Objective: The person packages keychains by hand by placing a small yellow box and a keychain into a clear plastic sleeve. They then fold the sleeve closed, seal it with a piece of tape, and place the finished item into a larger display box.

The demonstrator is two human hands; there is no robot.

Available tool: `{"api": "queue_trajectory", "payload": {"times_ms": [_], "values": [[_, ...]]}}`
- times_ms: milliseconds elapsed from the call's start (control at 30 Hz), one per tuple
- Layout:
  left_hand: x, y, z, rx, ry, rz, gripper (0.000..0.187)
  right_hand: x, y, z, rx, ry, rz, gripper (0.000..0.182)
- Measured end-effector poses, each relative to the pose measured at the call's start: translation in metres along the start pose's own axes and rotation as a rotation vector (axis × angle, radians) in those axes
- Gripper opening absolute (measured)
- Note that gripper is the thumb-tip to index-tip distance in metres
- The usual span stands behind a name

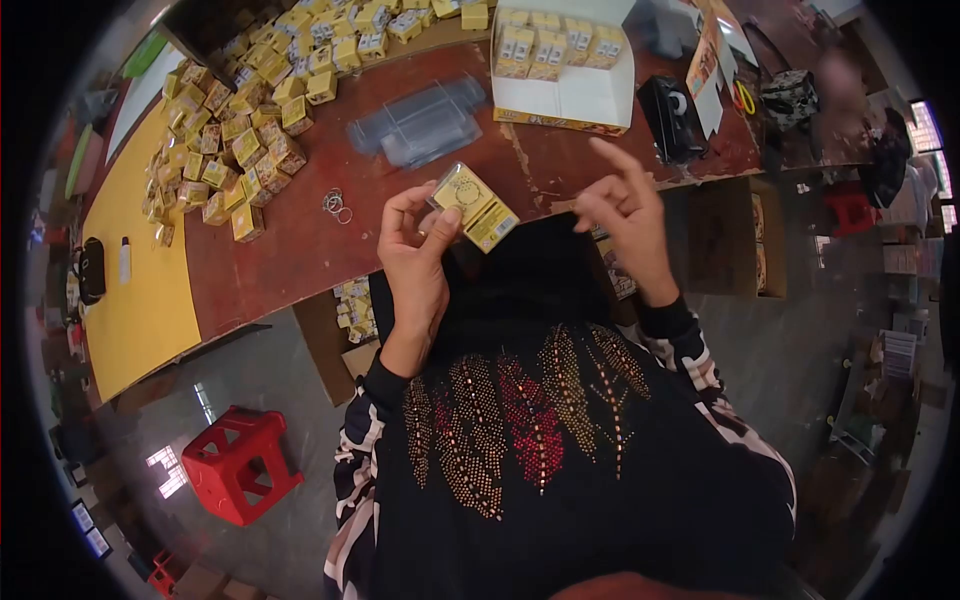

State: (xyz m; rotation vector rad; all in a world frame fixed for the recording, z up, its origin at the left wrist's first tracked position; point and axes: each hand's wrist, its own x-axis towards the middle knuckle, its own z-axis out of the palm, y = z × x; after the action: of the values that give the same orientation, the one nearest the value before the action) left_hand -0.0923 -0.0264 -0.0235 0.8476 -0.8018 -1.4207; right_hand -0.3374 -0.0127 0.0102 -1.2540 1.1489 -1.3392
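Observation:
My left hand [415, 240] grips a small yellow box [476, 208] between thumb and fingers, tilted, with a barcode and dark printing on the side facing me. Clear plastic shows at the box's upper left edge. To the right, my right hand [630, 215] is raised apart from the box, its index finger stretched out and the others loosely bent, with nothing visible in it. Some metal rings [338, 207] lie on the red table left of my left hand. Beyond the box rest flat clear plastic sleeves [425, 125].
Many small yellow boxes [245, 150] are heaped at the left and back of the red table [270, 255]. An open display carton [560, 118] holds several upright boxes. A black tape dispenser [675, 120] and yellow scissors [744, 97] lie right. A red stool [240, 465] stands on the floor.

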Motion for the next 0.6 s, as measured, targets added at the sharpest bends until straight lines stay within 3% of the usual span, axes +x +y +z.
{"api": "queue_trajectory", "payload": {"times_ms": [100,467,533,567,600], "values": [[-0.004,0.005,0.003,0.011,0.049,0.054,0.031,-0.012,0.001,0.043,0.172,-0.183,0.157,0.069],[-0.008,0.006,0.003,0.006,0.037,0.192,0.034,-0.004,0.013,0.064,0.175,-0.245,0.315,0.057],[-0.006,0.009,-0.003,-0.005,0.034,0.135,0.033,-0.004,0.013,0.066,-0.164,-0.166,0.113,0.051],[-0.006,0.01,-0.004,-0.015,0.027,0.076,0.033,-0.002,0.013,0.065,-0.165,-0.167,0.113,0.051],[-0.005,0.01,-0.004,-0.016,0.028,0.079,0.033,0.003,0.012,0.061,-0.318,-0.188,-0.212,0.045]]}}
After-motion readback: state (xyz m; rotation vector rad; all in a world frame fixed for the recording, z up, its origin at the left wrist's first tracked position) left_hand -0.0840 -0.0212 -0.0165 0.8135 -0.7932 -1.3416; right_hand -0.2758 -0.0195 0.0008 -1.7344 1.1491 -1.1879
